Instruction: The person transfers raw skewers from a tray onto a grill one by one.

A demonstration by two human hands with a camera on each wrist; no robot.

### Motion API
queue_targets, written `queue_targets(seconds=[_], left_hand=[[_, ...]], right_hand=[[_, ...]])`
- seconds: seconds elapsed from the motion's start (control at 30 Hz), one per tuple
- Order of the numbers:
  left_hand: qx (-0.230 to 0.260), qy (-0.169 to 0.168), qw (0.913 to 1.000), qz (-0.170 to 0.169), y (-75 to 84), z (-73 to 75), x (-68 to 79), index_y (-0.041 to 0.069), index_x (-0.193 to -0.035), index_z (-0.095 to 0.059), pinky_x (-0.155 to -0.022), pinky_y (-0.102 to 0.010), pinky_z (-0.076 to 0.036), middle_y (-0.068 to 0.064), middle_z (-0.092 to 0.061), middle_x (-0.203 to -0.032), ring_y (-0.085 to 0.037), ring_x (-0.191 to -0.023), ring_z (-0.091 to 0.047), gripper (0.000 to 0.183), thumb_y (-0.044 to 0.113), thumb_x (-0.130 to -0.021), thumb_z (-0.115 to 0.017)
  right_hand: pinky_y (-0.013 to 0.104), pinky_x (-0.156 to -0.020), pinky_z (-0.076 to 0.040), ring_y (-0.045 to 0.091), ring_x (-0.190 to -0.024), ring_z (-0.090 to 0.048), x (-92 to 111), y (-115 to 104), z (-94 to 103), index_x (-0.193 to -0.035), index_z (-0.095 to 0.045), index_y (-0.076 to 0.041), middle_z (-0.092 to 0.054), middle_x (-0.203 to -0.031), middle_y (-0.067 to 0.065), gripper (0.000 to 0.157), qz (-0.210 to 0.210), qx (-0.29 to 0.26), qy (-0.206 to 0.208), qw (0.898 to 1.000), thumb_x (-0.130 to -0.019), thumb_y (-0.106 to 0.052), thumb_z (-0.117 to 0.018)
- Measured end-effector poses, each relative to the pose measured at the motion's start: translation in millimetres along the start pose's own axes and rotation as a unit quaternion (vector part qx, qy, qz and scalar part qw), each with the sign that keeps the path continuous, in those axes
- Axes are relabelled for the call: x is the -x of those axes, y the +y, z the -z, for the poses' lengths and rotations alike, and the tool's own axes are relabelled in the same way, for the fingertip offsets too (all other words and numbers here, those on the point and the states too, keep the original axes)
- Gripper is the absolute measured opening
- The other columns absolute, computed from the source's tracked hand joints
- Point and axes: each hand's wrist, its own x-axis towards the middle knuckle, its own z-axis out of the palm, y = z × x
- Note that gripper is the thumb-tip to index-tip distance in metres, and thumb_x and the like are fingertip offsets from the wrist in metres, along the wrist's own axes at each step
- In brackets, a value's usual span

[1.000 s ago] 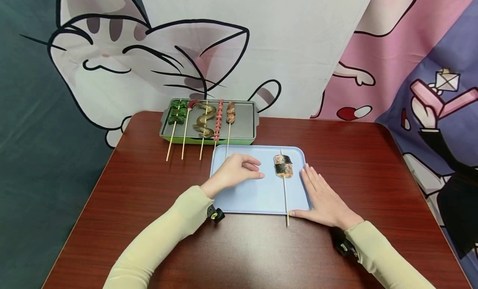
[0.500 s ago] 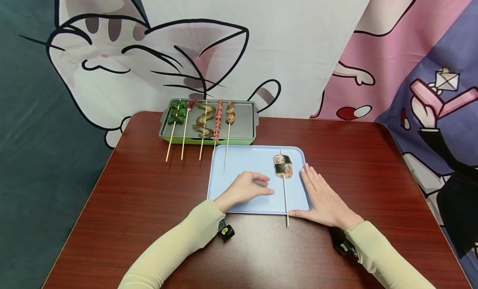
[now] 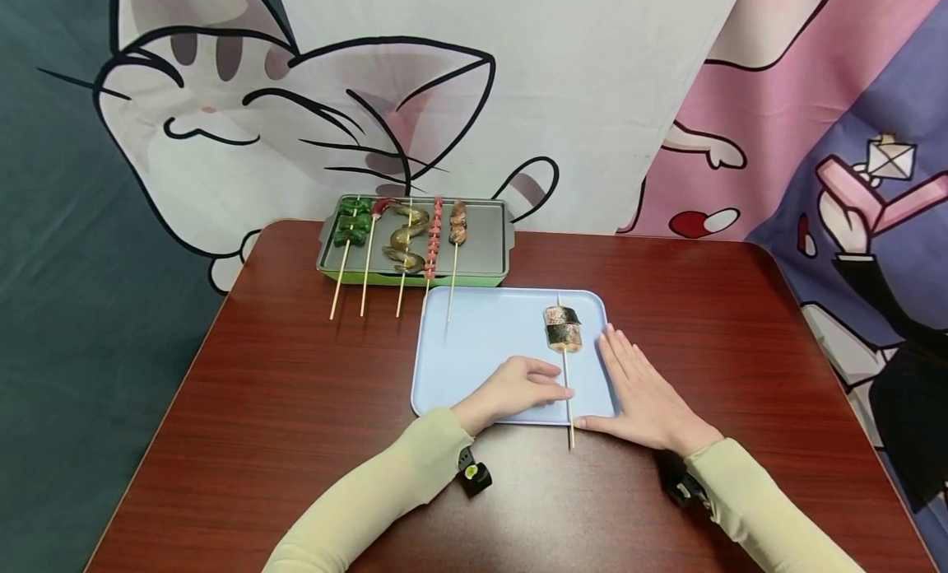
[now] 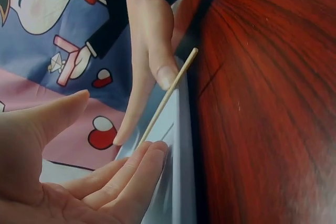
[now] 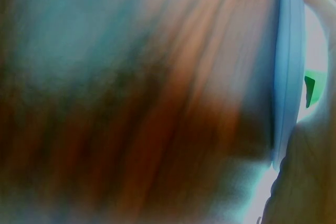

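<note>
A skewer with two thick dark-skinned pieces, perhaps fish, lies on the right part of a light blue tray. Its bare stick sticks out past the tray's near edge. My left hand is over the tray beside this stick, fingertips close to it. In the left wrist view the thumb stands well apart from the fingers and the stick is not gripped; whether the fingertips touch it I cannot tell. My right hand rests with straight fingers along the tray's right edge, thumb at the near corner close to the stick.
Behind the tray stands a green grill box with a grey plate. Several skewers lie on it: green vegetable, a red-tipped one, shrimp, a pink one, brown meat. Their sticks overhang the front. The table is reddish wood.
My left hand has moved right and toward the near edge, from the tray's left part to beside the skewer's stick. My right hand, tray and skewers have stayed put.
</note>
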Motion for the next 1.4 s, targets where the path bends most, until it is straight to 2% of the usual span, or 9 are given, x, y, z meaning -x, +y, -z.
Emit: queue_targets(seconds=[0.2, 0.43, 0.63, 0.97, 1.2, 1.4], left_hand=[[0.053, -0.016, 0.9983, 0.019, 2.0, -11.5, -2.0, -0.009, -0.132, -0.06, -0.079, -0.031, -0.061, -0.012, -0.075, -0.102, -0.023, -0.09, -0.074, 0.051, 0.021, -0.094, -0.076], [0.064, -0.029, 0.9972, 0.024, 0.5, -14.2, -3.4, -0.012, -0.132, -0.059, -0.078, -0.033, -0.062, -0.014, -0.074, -0.099, -0.028, -0.091, -0.074, 0.048, 0.018, -0.097, -0.071], [0.078, -0.026, 0.9963, 0.026, 0.4, -14.8, -4.0, -0.011, -0.13, -0.06, -0.079, -0.036, -0.062, -0.016, -0.074, -0.1, -0.033, -0.092, -0.073, 0.045, 0.015, -0.096, -0.072], [0.102, -0.014, 0.9942, 0.031, 0.0, -16.0, -2.4, -0.012, -0.132, -0.058, -0.078, -0.033, -0.062, -0.013, -0.075, -0.094, -0.028, -0.088, -0.074, 0.048, 0.005, -0.09, -0.075], [0.154, -0.01, 0.9877, 0.026, -0.2, -16.2, -1.3, -0.013, -0.133, -0.056, -0.071, -0.033, -0.063, -0.015, -0.073, -0.089, -0.024, -0.074, -0.073, 0.049, -0.008, -0.088, -0.073], [0.167, -0.007, 0.9855, 0.03, 1.2, -16.2, 1.2, -0.013, -0.134, -0.054, -0.067, -0.034, -0.063, -0.014, -0.071, -0.09, -0.02, -0.065, -0.07, 0.049, -0.011, -0.089, -0.071]], right_hand=[[0.047, -0.124, -0.011, 0.04, -0.152, -0.01, 0.4, 0.2, 0.0, -0.16, -0.016, 0.005, -0.005, -0.168, 0.021, 0.126, 0.001, -0.003, 0.002, 1.0, -0.08, -0.081, -0.063], [0.047, -0.124, -0.011, 0.04, -0.152, -0.01, 0.0, 0.4, -0.6, -0.16, -0.016, 0.005, -0.005, -0.168, 0.021, 0.126, 0.001, 0.0, 0.002, 1.0, -0.08, -0.081, -0.062], [0.048, -0.124, -0.012, 0.04, -0.152, -0.01, 0.2, 0.0, -0.5, -0.16, -0.017, 0.005, -0.006, -0.167, 0.021, 0.126, 0.002, 0.0, 0.006, 1.0, -0.08, -0.081, -0.063], [0.049, -0.124, -0.013, 0.041, -0.152, -0.01, 0.5, -1.1, 0.7, -0.16, -0.015, 0.005, -0.006, -0.167, 0.022, 0.127, 0.001, -0.003, 0.005, 1.0, -0.079, -0.081, -0.063], [0.05, -0.123, -0.014, 0.041, -0.152, -0.011, 0.0, -1.0, 1.2, -0.159, -0.016, 0.005, -0.006, -0.167, 0.023, 0.127, 0.001, 0.001, 0.006, 1.0, -0.079, -0.081, -0.063], [0.05, -0.123, -0.014, 0.041, -0.152, -0.011, -0.2, -0.4, 0.2, -0.159, -0.016, 0.006, -0.006, -0.167, 0.023, 0.128, 0.002, 0.0, 0.007, 1.0, -0.079, -0.082, -0.063]])
